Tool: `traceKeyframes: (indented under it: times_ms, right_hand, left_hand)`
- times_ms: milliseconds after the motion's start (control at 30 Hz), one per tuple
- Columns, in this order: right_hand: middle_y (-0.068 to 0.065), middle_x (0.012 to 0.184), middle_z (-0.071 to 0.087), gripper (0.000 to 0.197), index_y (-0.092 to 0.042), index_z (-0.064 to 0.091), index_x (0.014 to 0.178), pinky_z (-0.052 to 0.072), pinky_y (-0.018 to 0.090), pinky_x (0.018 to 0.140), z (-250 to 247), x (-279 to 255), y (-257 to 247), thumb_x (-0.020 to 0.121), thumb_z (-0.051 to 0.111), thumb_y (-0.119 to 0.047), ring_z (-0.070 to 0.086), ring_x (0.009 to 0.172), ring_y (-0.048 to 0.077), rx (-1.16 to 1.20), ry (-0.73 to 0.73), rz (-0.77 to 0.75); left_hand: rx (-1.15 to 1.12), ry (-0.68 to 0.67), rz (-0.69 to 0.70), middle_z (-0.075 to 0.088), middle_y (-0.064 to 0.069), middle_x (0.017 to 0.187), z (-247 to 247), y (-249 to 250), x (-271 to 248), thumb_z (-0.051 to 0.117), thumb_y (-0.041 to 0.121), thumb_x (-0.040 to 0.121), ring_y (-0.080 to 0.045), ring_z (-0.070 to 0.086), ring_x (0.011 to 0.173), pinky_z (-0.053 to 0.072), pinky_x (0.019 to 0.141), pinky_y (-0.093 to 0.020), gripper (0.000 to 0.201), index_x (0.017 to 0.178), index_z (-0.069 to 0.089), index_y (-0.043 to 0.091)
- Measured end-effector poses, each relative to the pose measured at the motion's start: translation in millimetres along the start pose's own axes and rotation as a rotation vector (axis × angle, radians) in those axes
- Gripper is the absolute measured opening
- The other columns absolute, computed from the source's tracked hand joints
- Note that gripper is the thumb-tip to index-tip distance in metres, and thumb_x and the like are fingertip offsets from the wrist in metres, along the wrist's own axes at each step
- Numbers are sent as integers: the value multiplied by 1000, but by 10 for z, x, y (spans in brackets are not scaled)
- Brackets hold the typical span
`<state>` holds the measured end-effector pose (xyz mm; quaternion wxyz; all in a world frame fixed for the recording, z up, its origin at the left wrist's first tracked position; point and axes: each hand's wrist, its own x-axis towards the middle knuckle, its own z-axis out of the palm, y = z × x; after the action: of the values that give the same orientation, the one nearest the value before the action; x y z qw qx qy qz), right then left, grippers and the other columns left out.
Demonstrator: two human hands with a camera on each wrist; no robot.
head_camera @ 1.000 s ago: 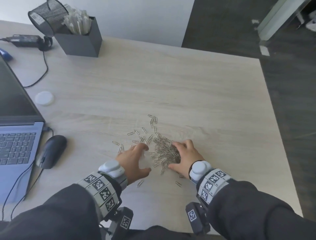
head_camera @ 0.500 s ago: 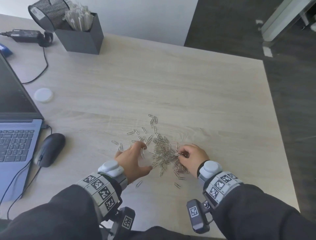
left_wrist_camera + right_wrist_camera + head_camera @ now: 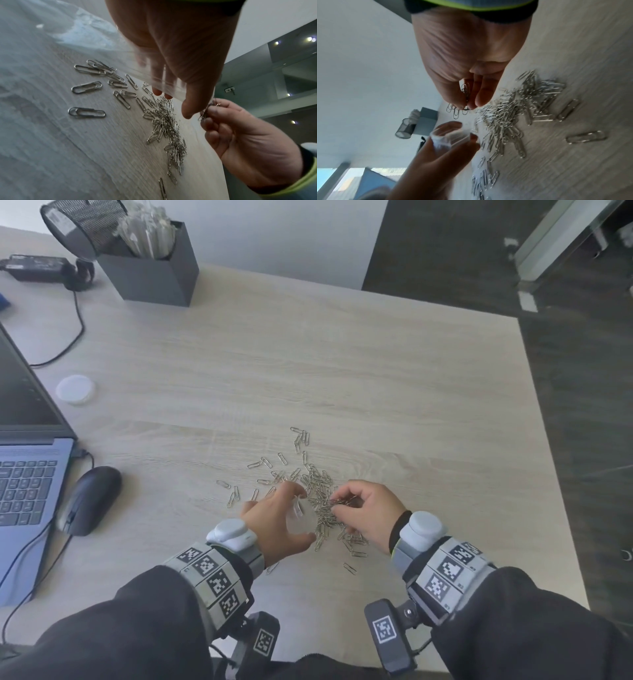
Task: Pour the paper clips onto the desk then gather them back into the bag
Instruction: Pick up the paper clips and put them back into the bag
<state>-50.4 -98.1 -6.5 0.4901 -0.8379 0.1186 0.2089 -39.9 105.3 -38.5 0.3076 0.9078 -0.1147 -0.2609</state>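
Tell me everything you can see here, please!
paper clips: many, silver, heaped and scattered on the desk between the hands
held clips: a small bunch, silver, pinched in the right hand
bag: one, clear, held in the left hand beside the heap
desk: one, pale wood
laptop: one, grey-blue, open at the left edge
mouse: one, black, right of the laptop
lid: one, white, round, behind the mouse
box: one, dark grey, far left, holding pale sticks
mesh cup: one, black, tilted against the box
charger: one, black, far left corner
left hand: holds the bag
right hand: pinches clips above the heap
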Motion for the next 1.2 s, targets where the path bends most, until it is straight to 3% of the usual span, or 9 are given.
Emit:
traceKeyframes:
  times_ms: [233,367,433,567,767,900,1000,1067,1200]
  right_hand:
    - [-12,84,60,18,-35,66,78,46,19,74,216,7,-210,78,66,-17,58,77,5,-271,-91,-209]
    - [-11,85,62,14,-27,70,81,40,10,70,325,-35,-268,77,66,-14,56,78,5,-284,-94,-251]
    - [-10,83,64,10,-28,70,79,42,12,68,361,-48,-307,76,70,-18,56,74,4,-266,-124,-242]
    - [-15,77,66,10,-30,69,77,48,16,68,377,-46,-355,76,71,-20,59,68,0,-191,-209,-200]
    - [-20,77,67,17,-30,73,91,48,13,70,309,-91,-374,83,65,-16,59,65,-5,-132,-221,-176]
    - [-12,90,73,21,-30,74,94,46,12,70,212,-111,-325,84,64,-14,59,66,-5,-80,-204,-171]
    - [-14,88,68,18,-32,72,98,43,12,68,58,-52,-213,84,68,-22,56,64,-7,-77,-81,-144]
    - [-18,106,58,30,-38,64,110,46,21,79,-92,36,-34,81,70,-39,55,79,-4,-276,4,-121]
    - [-4,139,31,88,-41,35,139,41,34,104,-376,79,384,64,76,-62,45,123,16,-554,-49,97]
  left_hand:
    - [31,4,-6,60,16,103,-9,61,-58,73,48,73,-12,51,81,31,94,-31,62,122,39,32]
    - [5,-23,-36,61,14,88,-16,110,-91,72,38,75,-20,60,85,35,85,-31,49,114,43,31]
    - [9,-35,-62,56,13,77,-20,123,-77,66,30,76,-24,63,90,34,78,-30,38,106,42,29]
    - [15,-68,-77,58,11,81,-29,114,-25,63,23,77,-26,65,92,36,74,-30,28,97,44,27]
    - [-52,-83,-72,62,9,82,-42,24,0,58,43,70,-22,64,85,49,74,-32,24,86,43,35]
    - [-111,-26,-61,64,14,83,-22,3,-35,59,49,64,-15,66,87,47,81,-29,45,105,54,33]
    - [-131,-30,-46,61,22,83,-50,-39,-67,62,48,63,-7,65,83,49,86,-32,49,110,51,37]
    - [-131,-51,-53,63,22,86,-84,-90,-91,63,48,64,-3,64,84,50,89,-36,49,108,44,42]
    - [-109,-46,-91,63,23,88,-127,-171,-136,64,46,66,-3,65,82,51,91,-38,49,109,41,43]
